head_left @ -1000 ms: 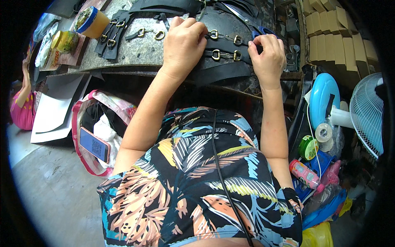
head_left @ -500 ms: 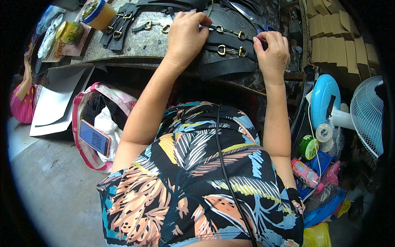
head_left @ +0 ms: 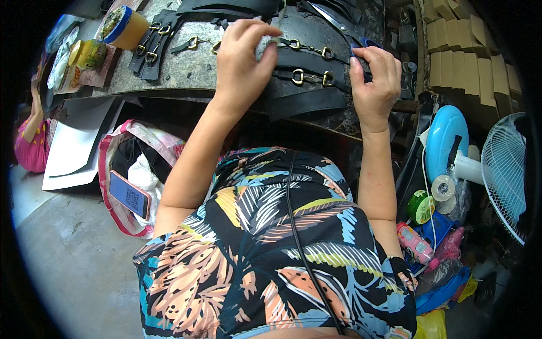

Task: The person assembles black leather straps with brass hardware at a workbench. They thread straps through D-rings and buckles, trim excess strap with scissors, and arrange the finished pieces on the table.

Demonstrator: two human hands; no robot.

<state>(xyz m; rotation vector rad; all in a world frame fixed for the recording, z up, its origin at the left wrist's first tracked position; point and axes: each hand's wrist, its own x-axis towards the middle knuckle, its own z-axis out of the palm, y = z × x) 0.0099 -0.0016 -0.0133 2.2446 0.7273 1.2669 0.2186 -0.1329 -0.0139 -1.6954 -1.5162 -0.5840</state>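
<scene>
My left hand [head_left: 240, 70] is raised over the worktable with its fingers curved and thumb apart from them. Nothing plainly shows in its grip. Just right of it runs a narrow black strap [head_left: 309, 48] with brass-coloured buckles and a snap hook. My right hand [head_left: 376, 85] pinches the right end of this strap between thumb and fingers, though the fingertips partly hide the contact. A second black strap with buckles [head_left: 313, 77] lies nearer to me, above a wide black strip [head_left: 307, 105] at the table's front edge. Scissors [head_left: 333, 21] with blue handles rest beyond my right hand.
More buckled black straps [head_left: 151, 50] lie on the grey table [head_left: 195, 73] at left, near a blue-rimmed tub [head_left: 125, 28] and yellow jar [head_left: 90, 55]. A bag with a phone [head_left: 130, 194] hangs below. Cardboard boxes [head_left: 460, 68] and a fan [head_left: 505, 175] stand right.
My left hand has lifted off the strap and its thumb and fingers have parted. The right hand stays by the strap's right end. The whole view has shifted slightly.
</scene>
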